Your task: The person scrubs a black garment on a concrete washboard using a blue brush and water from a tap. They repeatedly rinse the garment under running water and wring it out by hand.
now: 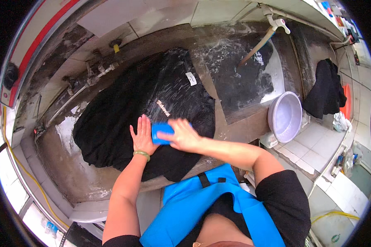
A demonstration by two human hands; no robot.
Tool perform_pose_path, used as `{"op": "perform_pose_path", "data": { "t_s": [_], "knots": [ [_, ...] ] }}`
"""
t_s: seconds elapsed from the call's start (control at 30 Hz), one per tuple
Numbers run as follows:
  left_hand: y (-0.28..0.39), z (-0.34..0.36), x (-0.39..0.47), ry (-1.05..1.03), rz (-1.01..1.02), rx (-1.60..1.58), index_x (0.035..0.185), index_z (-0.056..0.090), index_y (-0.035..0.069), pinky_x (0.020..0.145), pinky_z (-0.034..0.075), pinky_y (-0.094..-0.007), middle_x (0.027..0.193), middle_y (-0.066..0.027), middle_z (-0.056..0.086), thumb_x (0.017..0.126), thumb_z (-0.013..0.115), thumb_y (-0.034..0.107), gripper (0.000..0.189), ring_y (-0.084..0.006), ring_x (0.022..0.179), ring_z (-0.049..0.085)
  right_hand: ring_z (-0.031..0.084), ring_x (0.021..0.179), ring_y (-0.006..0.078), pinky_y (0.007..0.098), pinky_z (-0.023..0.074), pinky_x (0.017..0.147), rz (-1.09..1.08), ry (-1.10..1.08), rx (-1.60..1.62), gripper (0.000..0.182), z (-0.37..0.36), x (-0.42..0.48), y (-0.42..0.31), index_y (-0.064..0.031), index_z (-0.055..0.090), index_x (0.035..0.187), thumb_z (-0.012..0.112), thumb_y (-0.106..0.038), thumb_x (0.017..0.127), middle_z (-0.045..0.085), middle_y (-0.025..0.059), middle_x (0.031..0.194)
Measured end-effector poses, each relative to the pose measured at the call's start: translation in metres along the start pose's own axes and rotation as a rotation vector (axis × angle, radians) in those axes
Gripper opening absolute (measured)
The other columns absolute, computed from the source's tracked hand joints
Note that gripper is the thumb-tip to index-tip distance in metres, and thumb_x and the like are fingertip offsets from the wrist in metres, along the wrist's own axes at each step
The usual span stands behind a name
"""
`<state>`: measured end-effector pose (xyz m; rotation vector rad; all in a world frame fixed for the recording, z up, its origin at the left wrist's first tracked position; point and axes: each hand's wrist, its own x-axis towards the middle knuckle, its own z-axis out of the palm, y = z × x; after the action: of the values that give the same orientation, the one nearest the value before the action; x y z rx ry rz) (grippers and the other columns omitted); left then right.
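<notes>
A black garment (117,102) lies spread over a wet worktop, with light streaks, pale lettering and a small white label on its upper side. Flat on the cloth, fingers extended, rests my left hand (143,136); a green bangle circles that wrist. My right hand (184,136) grips a blue scrubbing brush (161,133) against the garment, just right of the left hand. The brush is slightly blurred, and its bristles are hidden beneath it.
Beyond the garment, a tap (279,24) with a hose (256,46) hangs over a water-filled basin (235,83). At the right stand a lilac plastic basin (285,117) and another black cloth (323,89) over an orange container (346,100). Metal pipes (71,103) run along the back wall.
</notes>
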<state>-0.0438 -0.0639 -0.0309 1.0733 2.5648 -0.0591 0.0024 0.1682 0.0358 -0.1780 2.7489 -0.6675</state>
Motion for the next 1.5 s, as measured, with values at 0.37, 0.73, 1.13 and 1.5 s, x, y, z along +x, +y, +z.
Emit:
{"op": "perform_pose_path", "data": {
  "t_s": [0.37,0.73,1.13,1.5],
  "knots": [
    [0.004,0.001,0.006,0.097,0.041,-0.045,0.145,0.018,0.001,0.110,0.006,-0.0594,0.155,-0.0137,0.012,0.072,0.061,0.060,0.103,-0.0271,0.143,0.009,0.058,0.082,0.0393,0.0483,0.0464,0.064,0.197,0.181,0.332,0.034,0.027,-0.017,0.039,-0.0147,0.061,0.097,0.067,-0.021,0.064,0.058,0.0219,0.090],
    [0.001,0.000,0.007,0.079,0.067,-0.010,0.144,0.018,-0.002,0.109,0.004,-0.0606,0.153,-0.0197,0.012,0.070,0.062,0.060,0.106,-0.0322,0.143,0.008,0.050,0.117,0.0242,0.0353,0.0372,0.099,1.335,0.679,1.366,0.068,0.187,-0.091,0.374,-0.0085,0.037,0.139,0.063,-0.042,0.085,0.051,0.0112,0.131],
    [0.006,-0.002,0.004,0.059,0.007,0.036,0.145,0.011,-0.004,0.112,0.001,-0.0551,0.154,-0.0212,0.004,0.071,0.059,0.063,0.110,-0.0334,0.143,0.002,0.064,0.088,0.0351,0.0423,0.0510,0.080,0.428,0.188,0.537,0.036,-0.027,-0.004,0.133,-0.0089,0.064,0.106,0.068,-0.024,0.073,0.066,0.0203,0.097],
    [0.006,-0.011,0.001,0.020,-0.073,-0.097,0.146,0.011,-0.003,0.112,0.003,-0.0551,0.154,-0.0194,0.002,0.074,0.058,0.062,0.107,-0.0337,0.143,-0.001,0.057,0.071,0.0349,0.0531,0.0431,0.060,0.098,0.365,-0.350,0.023,-0.053,0.080,0.053,-0.0109,0.061,0.088,0.062,-0.029,0.074,0.059,0.0148,0.074]
  ]
}}
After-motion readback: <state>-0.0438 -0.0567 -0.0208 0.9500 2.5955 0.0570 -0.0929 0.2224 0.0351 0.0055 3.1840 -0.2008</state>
